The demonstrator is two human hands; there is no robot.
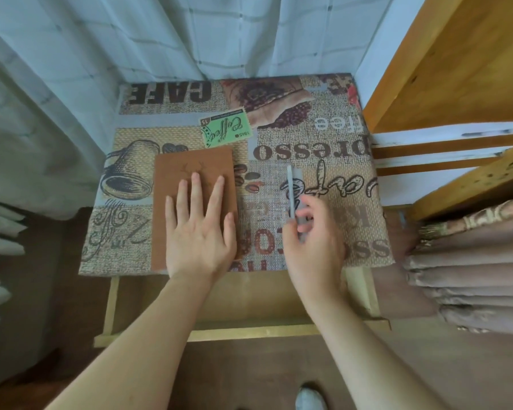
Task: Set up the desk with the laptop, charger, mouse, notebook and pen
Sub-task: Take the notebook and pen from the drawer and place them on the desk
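Observation:
A brown notebook (pixel 175 170) with a small stamped mark on its cover lies on the left half of the desk (pixel 338 232), which wears a coffee-print cloth. My left hand (pixel 200 226) rests flat on the notebook's lower part, fingers spread. To the right, my right hand (pixel 314 235) pinches a slim pale pen (pixel 290 187) that points away from me, just above the cloth. No laptop, charger or mouse is in view.
White curtains (pixel 160 39) hang behind and to the left of the desk. A yellow wooden shelf unit (pixel 456 84) stands close on the right, with folded brownish fabrics (pixel 471 276) stacked in it. A wooden frame (pixel 249 329) sticks out below the desk's front edge.

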